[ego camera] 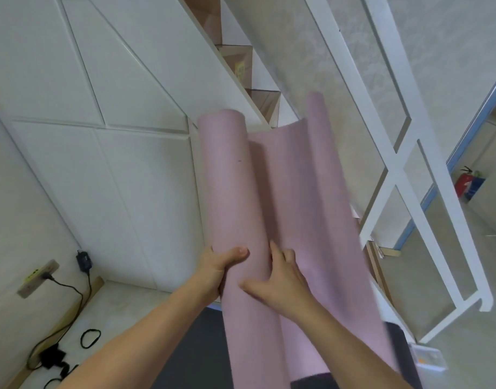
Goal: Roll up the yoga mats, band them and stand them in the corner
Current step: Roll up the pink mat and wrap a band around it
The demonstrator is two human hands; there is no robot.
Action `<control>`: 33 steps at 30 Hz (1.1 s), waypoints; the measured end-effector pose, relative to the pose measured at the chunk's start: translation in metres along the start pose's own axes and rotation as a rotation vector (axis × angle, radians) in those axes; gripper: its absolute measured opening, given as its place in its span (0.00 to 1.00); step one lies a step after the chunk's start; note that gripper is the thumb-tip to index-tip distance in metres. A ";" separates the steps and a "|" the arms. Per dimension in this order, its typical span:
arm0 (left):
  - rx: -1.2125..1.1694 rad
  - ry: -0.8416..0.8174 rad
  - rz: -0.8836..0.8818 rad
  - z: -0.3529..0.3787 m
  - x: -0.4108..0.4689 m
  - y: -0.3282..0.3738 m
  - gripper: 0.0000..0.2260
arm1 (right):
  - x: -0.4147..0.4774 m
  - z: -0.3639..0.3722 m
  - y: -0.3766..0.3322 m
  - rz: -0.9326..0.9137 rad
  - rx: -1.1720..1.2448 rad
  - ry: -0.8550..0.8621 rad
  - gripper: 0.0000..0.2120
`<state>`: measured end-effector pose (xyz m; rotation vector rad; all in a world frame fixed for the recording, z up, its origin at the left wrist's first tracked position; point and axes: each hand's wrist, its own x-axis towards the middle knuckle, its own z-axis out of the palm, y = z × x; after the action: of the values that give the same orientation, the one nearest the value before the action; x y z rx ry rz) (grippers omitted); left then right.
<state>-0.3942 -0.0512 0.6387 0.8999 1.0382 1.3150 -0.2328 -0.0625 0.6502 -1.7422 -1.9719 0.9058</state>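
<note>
Both forearms reaching in. Left hand (223, 266) curled round rolled edge of pink yoga mat (294, 197), thumb on top. Right hand (280, 279) spread, fingers pressing mat's fold. Mat held up before white panelled wall (100, 136).

The pink yoga mat (291, 192) looks like matte foam with a fine grainy texture, the white cabinet panels (81, 113) are smooth satin, and the stair treads (265, 101) look like glossy brown wood.

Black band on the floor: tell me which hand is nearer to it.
Left. The left hand grips the pink yoga mat on the side toward the black band; the right hand presses the mat farther right.
</note>
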 end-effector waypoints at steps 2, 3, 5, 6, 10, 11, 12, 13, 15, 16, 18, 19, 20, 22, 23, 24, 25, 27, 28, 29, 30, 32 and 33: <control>0.086 0.055 0.076 0.008 -0.001 0.004 0.23 | -0.012 0.007 -0.016 -0.037 -0.132 0.066 0.62; 0.134 0.085 0.100 0.014 -0.002 0.006 0.24 | -0.014 0.012 -0.021 -0.043 -0.158 0.088 0.66; 0.210 0.134 0.113 0.022 -0.004 0.006 0.29 | -0.014 0.015 -0.026 -0.037 -0.138 0.133 0.70; 0.219 0.135 0.108 0.021 -0.004 0.008 0.33 | -0.012 0.014 -0.025 -0.040 -0.103 0.159 0.70; 0.149 -0.025 0.007 0.005 0.001 0.024 0.41 | -0.007 -0.006 -0.015 -0.076 0.096 0.181 0.59; 0.151 -0.059 -0.009 0.001 0.002 0.030 0.42 | -0.008 -0.010 -0.012 -0.095 0.162 0.130 0.54; 0.145 -0.095 -0.008 -0.002 0.004 0.034 0.44 | -0.008 -0.013 -0.009 -0.117 0.224 0.065 0.50; 0.130 -0.137 -0.001 -0.005 0.005 0.037 0.46 | -0.008 -0.016 -0.008 -0.135 0.284 0.000 0.46; 0.093 -0.214 -0.014 -0.007 0.005 0.043 0.48 | -0.009 -0.020 -0.005 -0.150 0.428 -0.108 0.42; 0.079 -0.232 -0.024 -0.008 0.005 0.044 0.49 | -0.009 -0.021 -0.004 -0.154 0.490 -0.153 0.41; 0.055 -0.229 -0.026 -0.008 0.007 0.044 0.49 | -0.006 -0.024 -0.002 -0.131 0.551 -0.207 0.41; 0.036 -0.207 -0.023 -0.007 0.007 0.042 0.48 | -0.004 -0.026 -0.002 -0.103 0.548 -0.232 0.41; 0.016 -0.178 -0.018 -0.006 0.007 0.041 0.46 | 0.000 -0.026 -0.004 -0.088 0.528 -0.240 0.41; -0.020 -0.105 -0.006 -0.001 0.006 0.041 0.38 | -0.001 -0.027 -0.012 -0.034 0.361 -0.193 0.42; -0.019 -0.068 0.007 0.001 0.006 0.042 0.33 | -0.006 -0.027 -0.019 0.004 0.202 -0.122 0.45; -0.006 -0.028 0.030 0.005 0.006 0.043 0.30 | -0.011 -0.025 -0.025 0.020 0.060 -0.029 0.50; 0.015 0.024 0.051 0.008 0.005 0.044 0.25 | -0.019 -0.022 -0.031 -0.013 -0.050 0.053 0.52; 0.064 0.138 0.077 0.021 0.004 0.047 0.20 | -0.033 -0.013 -0.042 -0.173 -0.217 0.187 0.50; 0.101 0.200 0.091 0.028 0.003 0.046 0.20 | -0.039 -0.007 -0.045 -0.231 -0.309 0.220 0.48; 0.144 0.260 0.102 0.034 0.002 0.045 0.22 | -0.045 -0.001 -0.046 -0.263 -0.385 0.227 0.47; 0.178 0.299 0.111 0.036 0.002 0.043 0.25 | -0.050 -0.001 -0.044 -0.331 -0.436 0.288 0.45; 0.205 0.329 0.133 0.033 0.004 0.044 0.30 | -0.052 -0.020 -0.033 -0.565 -0.400 0.520 0.33; 0.211 0.315 0.141 0.028 0.005 0.045 0.32 | -0.047 -0.037 -0.020 -0.623 -0.274 0.704 0.26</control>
<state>-0.3821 -0.0416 0.6898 0.9564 1.3990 1.5178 -0.2155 -0.1007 0.6972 -1.1768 -1.9696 -0.1788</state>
